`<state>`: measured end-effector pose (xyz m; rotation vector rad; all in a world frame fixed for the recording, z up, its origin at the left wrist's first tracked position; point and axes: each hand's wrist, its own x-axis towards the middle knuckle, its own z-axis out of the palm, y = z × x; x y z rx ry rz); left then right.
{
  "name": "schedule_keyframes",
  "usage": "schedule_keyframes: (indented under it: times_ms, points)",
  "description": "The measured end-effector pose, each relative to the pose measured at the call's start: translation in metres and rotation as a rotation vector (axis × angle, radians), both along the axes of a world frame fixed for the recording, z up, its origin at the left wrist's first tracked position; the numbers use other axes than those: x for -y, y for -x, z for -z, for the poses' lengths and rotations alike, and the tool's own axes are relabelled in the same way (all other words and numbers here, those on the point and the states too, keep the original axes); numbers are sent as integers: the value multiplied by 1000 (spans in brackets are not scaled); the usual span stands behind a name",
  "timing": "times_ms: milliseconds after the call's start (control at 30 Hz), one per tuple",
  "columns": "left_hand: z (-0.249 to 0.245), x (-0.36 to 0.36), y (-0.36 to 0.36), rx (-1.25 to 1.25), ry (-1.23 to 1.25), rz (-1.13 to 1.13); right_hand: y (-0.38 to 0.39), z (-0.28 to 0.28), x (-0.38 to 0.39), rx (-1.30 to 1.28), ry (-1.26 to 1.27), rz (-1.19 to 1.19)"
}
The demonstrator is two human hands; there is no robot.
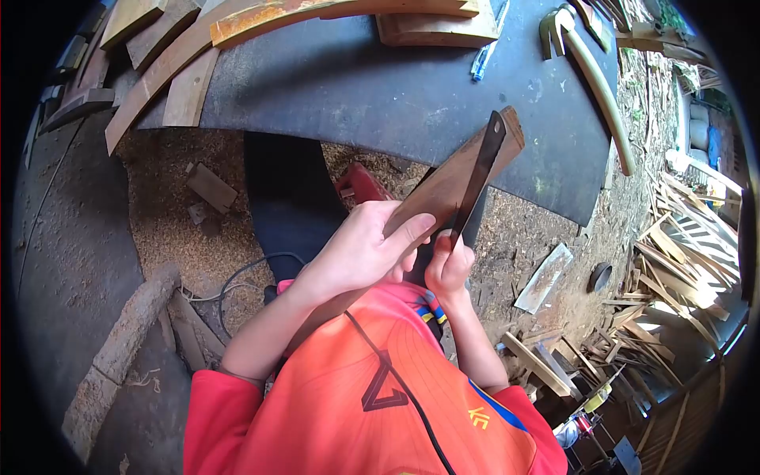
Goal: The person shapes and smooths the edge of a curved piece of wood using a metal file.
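A long brown wooden board [431, 190] slants up from against my shirt, and its far end overlaps the table's near edge. My left hand [364, 241] is wrapped round the board near its middle, thumb lying along the top. My right hand [450, 267] is closed on the near end of a dark flat metal blade [481, 162] with a hole at its far tip. The blade runs along the board's right side, overlapping it in view; whether it has teeth cannot be made out. My right fist hides the blade's lower end.
On the dark table [332, 95] lie a curved wooden piece [182, 59], wood blocks [435, 30], a pen [481, 62] and a hammer [598, 79]. A log [119, 356] lies at left. Scrap wood [673, 269] is heaped at right. A cord [237, 281] crosses the sawdust-covered ground.
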<state>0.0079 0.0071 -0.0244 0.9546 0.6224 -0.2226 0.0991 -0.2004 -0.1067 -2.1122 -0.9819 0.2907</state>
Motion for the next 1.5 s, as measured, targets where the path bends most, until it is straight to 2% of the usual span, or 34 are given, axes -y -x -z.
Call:
schedule_keyframes:
  times_ms: [367,533,633,800,1500]
  points:
    - [2,-2,-1,21,-13,1,12,2,2,-18,-3,40]
    - [6,-1,0,8,-63,21,4,-22,-15,-42,52,63]
    - [2,-3,-1,26,-6,6,9,0,4,-17,6,35]
    - [5,1,0,8,3,3,2,-18,-13,-36,24,56]
    - [5,1,0,30,-9,-12,15,-3,-2,-49,30,87]
